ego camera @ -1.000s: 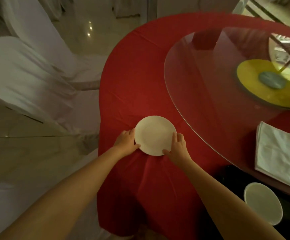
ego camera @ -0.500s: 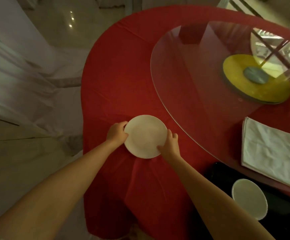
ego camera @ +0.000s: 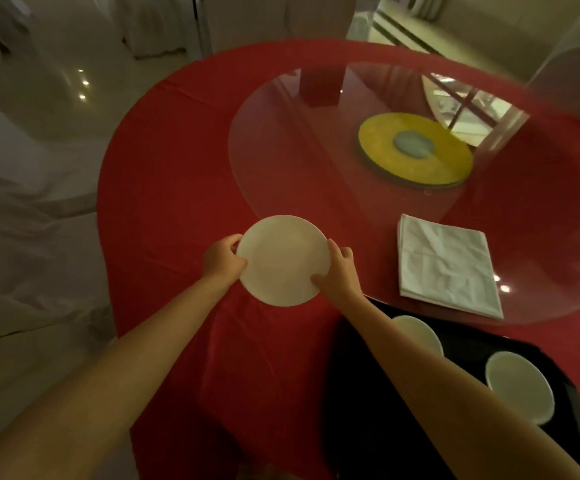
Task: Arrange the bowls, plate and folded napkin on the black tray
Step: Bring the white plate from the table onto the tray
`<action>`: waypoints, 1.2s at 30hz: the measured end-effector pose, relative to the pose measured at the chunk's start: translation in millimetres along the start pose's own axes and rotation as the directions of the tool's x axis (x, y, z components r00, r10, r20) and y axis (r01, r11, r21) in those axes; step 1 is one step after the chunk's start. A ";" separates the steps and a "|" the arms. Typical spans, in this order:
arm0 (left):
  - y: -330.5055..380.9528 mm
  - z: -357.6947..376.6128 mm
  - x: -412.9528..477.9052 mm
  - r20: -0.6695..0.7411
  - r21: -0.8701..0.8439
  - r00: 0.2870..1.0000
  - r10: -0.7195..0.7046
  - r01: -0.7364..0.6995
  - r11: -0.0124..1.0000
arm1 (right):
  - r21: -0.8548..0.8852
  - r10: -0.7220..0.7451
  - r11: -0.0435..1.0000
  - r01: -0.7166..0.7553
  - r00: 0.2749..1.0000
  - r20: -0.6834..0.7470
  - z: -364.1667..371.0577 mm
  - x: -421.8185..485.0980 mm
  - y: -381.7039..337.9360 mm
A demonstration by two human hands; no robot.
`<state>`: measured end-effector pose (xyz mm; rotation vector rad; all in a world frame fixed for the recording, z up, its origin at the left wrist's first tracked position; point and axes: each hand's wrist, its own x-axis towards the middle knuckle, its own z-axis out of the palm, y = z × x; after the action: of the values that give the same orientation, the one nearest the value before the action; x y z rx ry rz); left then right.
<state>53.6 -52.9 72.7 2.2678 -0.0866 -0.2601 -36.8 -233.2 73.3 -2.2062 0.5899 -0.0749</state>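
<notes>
A white round plate [ego camera: 283,259] is held over the red tablecloth near the table's front edge. My left hand [ego camera: 222,261] grips its left rim and my right hand [ego camera: 340,271] grips its right rim. The black tray [ego camera: 378,410] lies at the lower right, partly under my right forearm. Two white bowls stand on it: one [ego camera: 420,332] near its far edge, partly hidden by my arm, and one [ego camera: 518,386] further right. A folded white napkin [ego camera: 444,265] lies on the glass turntable, just beyond the tray.
A round glass turntable [ego camera: 316,168] covers the middle of the red table [ego camera: 164,174], with a yellow disc [ego camera: 416,147] at its hub. White-covered chairs [ego camera: 29,209] stand at the left, another at the far right. Pale tiled floor lies beyond.
The plate, held in both hands, has come up slightly and shifted right toward the tray. The view has turned right, so the tray and a second bowl show more fully.
</notes>
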 end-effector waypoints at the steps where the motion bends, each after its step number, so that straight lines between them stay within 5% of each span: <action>1: 2.2 1.6 1.1 -0.011 -0.019 1.000 0.009 -0.009 1.000 | -0.001 -0.018 1.000 0.018 1.000 -0.004 -4.6 -0.8 0.1; 22: 60.7 98.3 -121.2 0.128 -0.006 0.991 0.045 -0.045 0.999 | -0.002 0.012 1.000 -0.012 0.999 -0.037 -112.6 -116.2 104.4; 36: 18.4 120.8 -191.7 0.247 0.146 0.969 -0.013 -0.024 0.989 | 0.046 0.049 0.998 -0.051 0.998 0.035 -88.6 -183.6 164.0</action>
<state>-159.1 -126.2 40.5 2.3709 -0.2498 -0.5502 -285.4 -305.6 35.4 -2.1419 0.6183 -0.0245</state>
